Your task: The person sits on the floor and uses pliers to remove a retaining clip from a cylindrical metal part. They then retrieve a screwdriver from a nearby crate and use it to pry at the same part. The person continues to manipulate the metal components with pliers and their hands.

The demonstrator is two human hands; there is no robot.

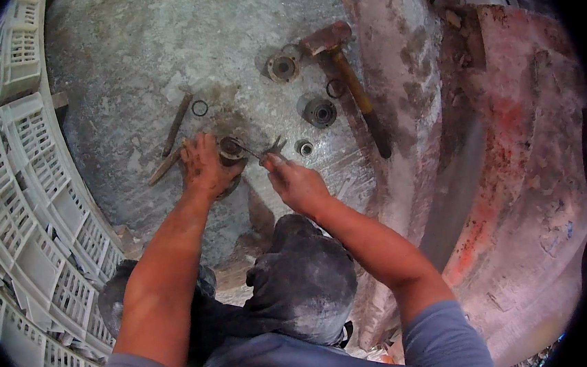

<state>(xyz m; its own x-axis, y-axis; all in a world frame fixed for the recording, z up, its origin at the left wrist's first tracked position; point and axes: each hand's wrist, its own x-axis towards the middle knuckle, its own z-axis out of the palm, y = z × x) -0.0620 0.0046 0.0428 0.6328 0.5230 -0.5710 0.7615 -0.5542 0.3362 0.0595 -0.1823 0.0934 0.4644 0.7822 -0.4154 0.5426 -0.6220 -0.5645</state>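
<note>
The hub (231,147) is a round, dark metal part with a greasy, rust-brown look. Its ring-shaped face is turned up, showing a round recess in the middle. The left hand (208,169) grips it at the left and near side, hiding part of its wall and whatever it rests on.

The tool (252,152) is thin and metallic, held slantwise in the right hand (300,185). Its slim tip points up and left, reaching the hub's right rim; whether it touches is unclear. The hand hides its grip.
</note>
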